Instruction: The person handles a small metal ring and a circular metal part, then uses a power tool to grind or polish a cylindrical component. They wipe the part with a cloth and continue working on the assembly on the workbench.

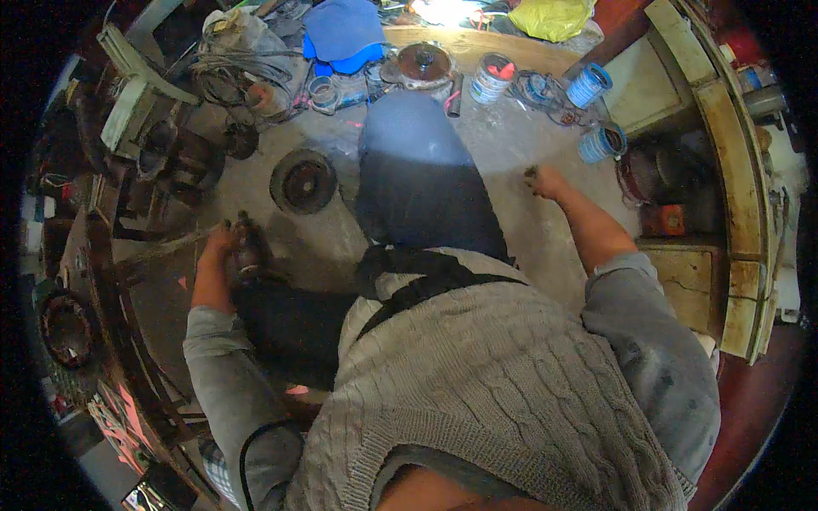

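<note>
My left hand is low at the left, beside my dark shoe and bent left leg. Its fingers are small and dim here, and I cannot see whether they grip anything. Ahead of it on the floor lies a round dark metal wheel-like part with a hub in its middle. My right hand is just above the floor to the right of my other leg. Its fingers are curled together, with a small dark bit at their tips that I cannot make out.
Along the far side are a blue cloth, a round brown part, a tin can with something red inside and coiled cable. Two blue cans stand right, near a wooden cabinet. Heavy metal parts crowd the left.
</note>
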